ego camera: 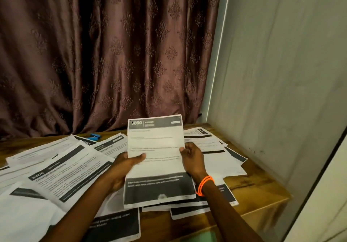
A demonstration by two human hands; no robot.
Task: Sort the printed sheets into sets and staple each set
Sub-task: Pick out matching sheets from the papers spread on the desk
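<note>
Left hand [125,163]: gripping the raised set [156,159] by its left edge.
Right hand [193,157]: pinching its right edge.
Risk: pages are possibly slipping askew; loose sheets [62,168] lying beside both hands are inviting mix-ups.

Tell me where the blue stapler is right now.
In the head view the blue stapler lies at the table's far edge, left of centre, just before the curtain, behind the spread sheets.

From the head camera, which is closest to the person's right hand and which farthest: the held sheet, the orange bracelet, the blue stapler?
1. The held sheet: pinched at its right edge by the right hand.
2. The orange bracelet: on that hand's wrist, just below it.
3. The blue stapler: far left, at the table's back edge by the curtain.
</note>
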